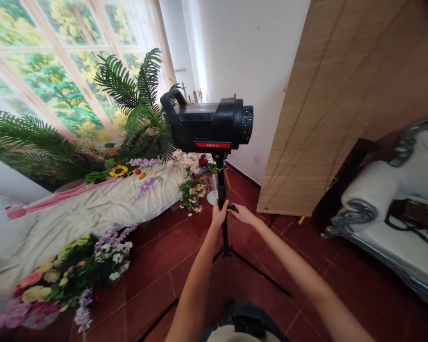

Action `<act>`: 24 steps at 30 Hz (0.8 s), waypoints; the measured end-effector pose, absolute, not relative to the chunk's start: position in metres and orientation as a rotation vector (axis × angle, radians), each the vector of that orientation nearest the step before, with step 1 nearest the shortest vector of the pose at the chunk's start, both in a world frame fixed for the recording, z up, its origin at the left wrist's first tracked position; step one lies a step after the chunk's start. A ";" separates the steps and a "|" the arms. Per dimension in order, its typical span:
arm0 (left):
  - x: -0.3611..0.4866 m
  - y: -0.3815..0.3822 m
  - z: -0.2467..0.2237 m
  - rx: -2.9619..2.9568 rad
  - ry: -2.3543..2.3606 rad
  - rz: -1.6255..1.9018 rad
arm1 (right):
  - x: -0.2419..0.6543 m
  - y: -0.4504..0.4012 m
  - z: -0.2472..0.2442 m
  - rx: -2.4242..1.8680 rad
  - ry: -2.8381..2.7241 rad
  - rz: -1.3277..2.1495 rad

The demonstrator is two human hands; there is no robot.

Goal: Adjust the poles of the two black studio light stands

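A black studio light with a red label sits on top of a black light stand in front of me. My left hand is wrapped round the stand's pole below the light. At the pole's right side, my right hand has its fingers closed on a small dark tightening knob. The stand's legs spread over the tiled floor, and my forearms hide part of them.
On the left, a cream cloth bears artificial flowers and palm leaves. A tan woven screen leans by the white wall. To the right stands a white sofa with silver carving. Red tiles cover the floor.
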State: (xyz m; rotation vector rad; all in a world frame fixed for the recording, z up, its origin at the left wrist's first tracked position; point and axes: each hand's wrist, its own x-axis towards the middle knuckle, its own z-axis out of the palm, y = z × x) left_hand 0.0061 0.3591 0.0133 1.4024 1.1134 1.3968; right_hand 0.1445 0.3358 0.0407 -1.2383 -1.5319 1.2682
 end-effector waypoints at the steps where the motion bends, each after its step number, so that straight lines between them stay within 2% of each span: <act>1: 0.006 0.359 0.013 1.398 1.103 1.407 | 0.147 0.335 0.039 -1.289 -1.621 1.060; 3: 0.007 0.360 0.013 1.396 1.094 1.429 | 0.151 0.332 0.036 -1.367 -1.720 0.785; 5: 0.008 0.360 0.013 1.388 1.102 1.433 | 0.153 0.328 0.032 -1.424 -1.763 0.747; 11: 0.007 0.357 0.015 1.359 1.132 1.415 | 0.143 0.323 0.023 -1.328 -1.370 1.428; 13: 0.006 0.357 0.015 1.368 1.131 1.420 | 0.140 0.326 0.025 -1.321 -1.241 1.512; 15: 0.007 0.358 0.014 1.370 1.135 1.430 | 0.139 0.326 0.028 -1.337 -1.259 1.399; 20: 0.008 0.359 0.012 1.332 1.102 1.439 | 0.146 0.309 0.041 -1.311 -1.577 0.720; 24: 0.009 0.359 0.010 1.312 1.068 1.451 | 0.148 0.298 0.054 -1.257 -1.716 0.535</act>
